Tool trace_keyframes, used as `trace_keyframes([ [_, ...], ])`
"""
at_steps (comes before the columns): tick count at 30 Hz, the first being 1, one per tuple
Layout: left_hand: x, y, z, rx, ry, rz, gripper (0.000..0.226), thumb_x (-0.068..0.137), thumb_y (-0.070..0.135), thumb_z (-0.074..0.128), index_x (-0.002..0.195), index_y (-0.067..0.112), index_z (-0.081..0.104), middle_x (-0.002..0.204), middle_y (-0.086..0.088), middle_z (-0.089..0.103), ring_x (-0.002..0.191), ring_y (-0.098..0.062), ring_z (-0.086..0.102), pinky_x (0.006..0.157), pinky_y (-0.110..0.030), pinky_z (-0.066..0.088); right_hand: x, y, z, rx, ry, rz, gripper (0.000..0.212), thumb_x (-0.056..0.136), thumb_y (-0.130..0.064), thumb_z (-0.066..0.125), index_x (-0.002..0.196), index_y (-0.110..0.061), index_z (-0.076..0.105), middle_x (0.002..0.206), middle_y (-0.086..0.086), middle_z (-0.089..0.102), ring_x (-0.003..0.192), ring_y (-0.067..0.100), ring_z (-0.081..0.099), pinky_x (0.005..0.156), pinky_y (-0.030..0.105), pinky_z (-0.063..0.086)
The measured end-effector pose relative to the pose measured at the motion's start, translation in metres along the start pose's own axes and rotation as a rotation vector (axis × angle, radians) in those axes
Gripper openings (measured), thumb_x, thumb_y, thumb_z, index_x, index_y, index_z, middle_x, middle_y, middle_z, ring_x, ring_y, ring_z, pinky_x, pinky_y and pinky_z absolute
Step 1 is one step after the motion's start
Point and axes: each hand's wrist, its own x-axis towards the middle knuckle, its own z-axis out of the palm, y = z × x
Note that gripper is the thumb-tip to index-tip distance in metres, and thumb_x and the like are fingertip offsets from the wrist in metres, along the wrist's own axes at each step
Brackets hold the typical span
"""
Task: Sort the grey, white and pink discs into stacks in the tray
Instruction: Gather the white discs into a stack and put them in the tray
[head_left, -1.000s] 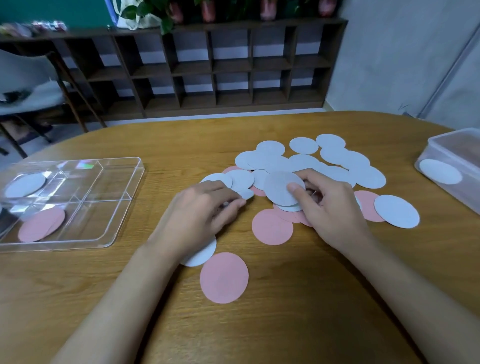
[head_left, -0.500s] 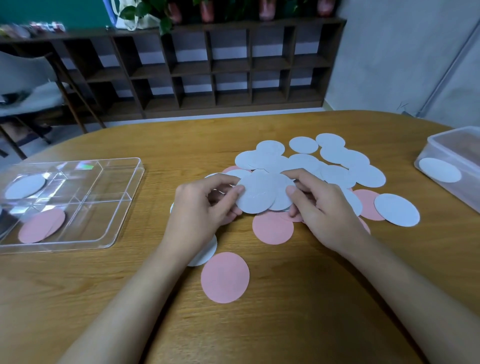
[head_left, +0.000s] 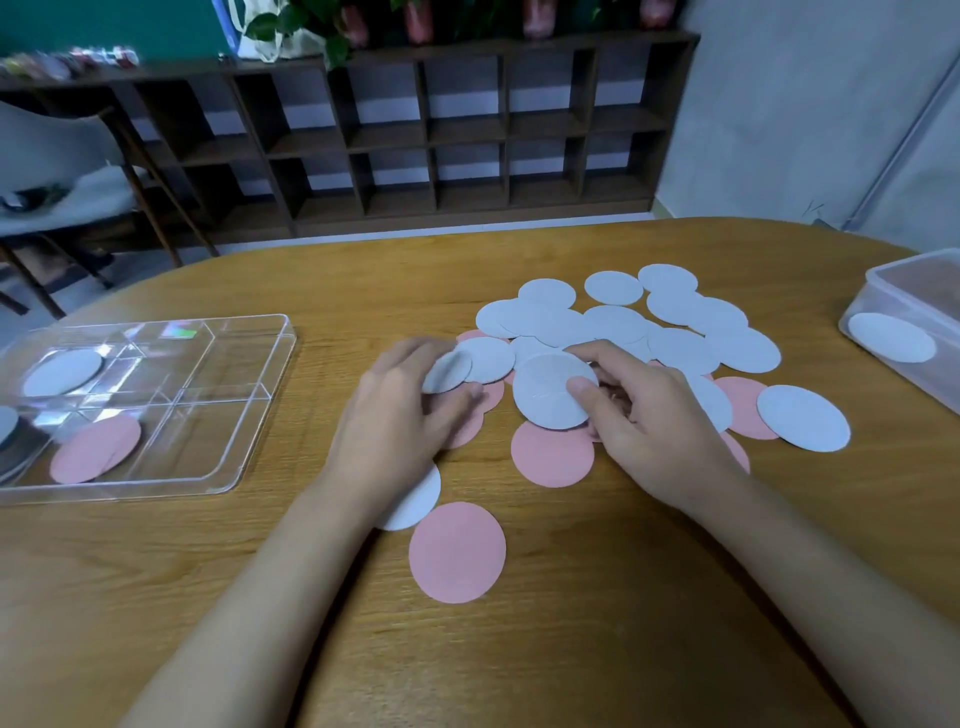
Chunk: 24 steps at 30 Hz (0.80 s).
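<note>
A heap of pale grey-white discs (head_left: 613, 322) with pink discs (head_left: 551, 454) underneath lies in the middle of the wooden table. My right hand (head_left: 654, 421) pinches a pale disc (head_left: 550, 389) between thumb and fingers, lifted off the heap. My left hand (head_left: 400, 415) holds a smaller-looking pale disc (head_left: 447, 371) at its fingertips, beside another pale disc (head_left: 488, 359). A lone pink disc (head_left: 457, 552) lies nearest me, with a pale disc (head_left: 415, 501) partly hidden under my left wrist. The clear tray (head_left: 260, 415) on the left holds a pale disc (head_left: 63, 372) and pink discs (head_left: 96, 448).
A clear plastic box (head_left: 883, 291) with one pale disc (head_left: 891, 338) inside stands at the right table edge. Another pale disc (head_left: 802, 418) lies apart on the right. Behind the table are a dark shelf unit (head_left: 441, 135) and a chair (head_left: 62, 171).
Both hands had met over one pale disc in the middle. Now they have drawn apart, the left holding a disc further left, the right holding its own disc.
</note>
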Motion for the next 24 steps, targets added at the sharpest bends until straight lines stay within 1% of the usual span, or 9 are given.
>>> trace_keyframes([
  [2, 0.002, -0.006, -0.001, 0.066, -0.054, -0.050, 0.053, 0.093, 0.058, 0.067, 0.138, 0.030, 0.062, 0.150, 0.008, 0.056, 0.139, -0.016, 0.050, 0.109, -0.040, 0.046, 0.000, 0.001, -0.001, -0.003, 0.000, 0.005, 0.024, 0.105, -0.025, 0.055, 0.128, -0.026, 0.061, 0.077, 0.002, 0.065, 0.075, 0.014, 0.062, 0.066, 0.040, 0.049],
  [3, 0.002, -0.007, 0.000, 0.079, -0.057, -0.059, 0.053, 0.093, 0.056, 0.069, 0.138, 0.028, 0.063, 0.149, 0.008, 0.058, 0.139, -0.017, 0.050, 0.106, -0.038, 0.046, 0.001, 0.000, -0.001, -0.007, 0.001, 0.006, 0.023, 0.105, -0.025, 0.055, 0.128, -0.027, 0.061, 0.077, 0.003, 0.065, 0.078, 0.014, 0.059, 0.063, 0.033, 0.045],
  [6, 0.001, -0.005, -0.001, 0.096, -0.010, -0.042, 0.042, 0.093, 0.053, 0.071, 0.127, 0.027, 0.069, 0.133, 0.013, 0.068, 0.121, -0.016, 0.060, 0.086, -0.035, 0.048, 0.001, -0.001, -0.002, -0.024, 0.008, 0.020, 0.026, 0.105, -0.023, 0.056, 0.129, -0.022, 0.063, 0.077, 0.006, 0.065, 0.083, 0.010, 0.055, 0.061, 0.022, 0.038],
  [9, 0.002, -0.005, -0.003, 0.088, 0.019, -0.021, 0.031, 0.096, 0.051, 0.068, 0.116, 0.028, 0.073, 0.102, 0.014, 0.073, 0.096, -0.019, 0.064, 0.073, -0.035, 0.048, 0.002, 0.000, -0.004, -0.027, 0.027, 0.041, 0.027, 0.105, -0.023, 0.056, 0.131, -0.020, 0.063, 0.077, 0.008, 0.065, 0.080, 0.011, 0.055, 0.060, 0.017, 0.036],
  [11, 0.002, -0.004, -0.004, 0.082, 0.058, 0.035, 0.024, 0.103, 0.047, 0.060, 0.112, 0.030, 0.074, 0.090, 0.013, 0.072, 0.087, -0.020, 0.064, 0.070, -0.037, 0.049, 0.002, 0.001, -0.005, -0.033, 0.033, 0.057, 0.029, 0.105, -0.025, 0.056, 0.133, -0.020, 0.062, 0.079, 0.008, 0.065, 0.082, 0.010, 0.055, 0.060, 0.020, 0.038],
  [14, 0.001, -0.003, -0.006, 0.084, 0.197, 0.176, 0.024, 0.107, 0.037, 0.053, 0.107, 0.026, 0.074, 0.094, 0.011, 0.074, 0.085, -0.020, 0.063, 0.071, -0.041, 0.053, 0.003, 0.001, -0.005, -0.031, 0.042, 0.060, 0.028, 0.105, -0.025, 0.055, 0.132, -0.020, 0.062, 0.075, 0.008, 0.063, 0.079, 0.011, 0.055, 0.058, 0.022, 0.037],
  [18, 0.001, 0.008, -0.008, -0.003, 0.322, 0.285, 0.015, 0.104, 0.021, 0.065, 0.101, 0.014, 0.078, 0.091, 0.007, 0.072, 0.078, -0.014, 0.055, 0.073, -0.023, 0.043, 0.002, -0.001, -0.004, -0.019, 0.029, 0.049, 0.028, 0.106, -0.024, 0.052, 0.133, -0.021, 0.061, 0.077, 0.009, 0.064, 0.076, 0.015, 0.056, 0.061, 0.029, 0.039],
  [21, -0.003, 0.020, -0.010, -0.197, 0.269, 0.238, 0.013, 0.101, 0.018, 0.068, 0.097, 0.014, 0.080, 0.086, 0.006, 0.070, 0.075, -0.013, 0.059, 0.071, -0.017, 0.041, 0.002, -0.001, -0.003, -0.010, 0.020, 0.046, 0.027, 0.107, -0.025, 0.049, 0.132, -0.024, 0.060, 0.080, 0.007, 0.066, 0.076, 0.019, 0.061, 0.071, 0.034, 0.046],
  [24, -0.009, 0.033, -0.007, -0.455, 0.152, 0.086, 0.006, 0.095, 0.014, 0.075, 0.092, 0.014, 0.080, 0.080, 0.002, 0.070, 0.067, -0.015, 0.063, 0.063, -0.015, 0.047, 0.002, 0.000, -0.002, 0.025, 0.018, 0.055, 0.026, 0.108, -0.024, 0.047, 0.131, -0.025, 0.061, 0.078, 0.004, 0.066, 0.078, 0.020, 0.063, 0.081, 0.044, 0.052],
])
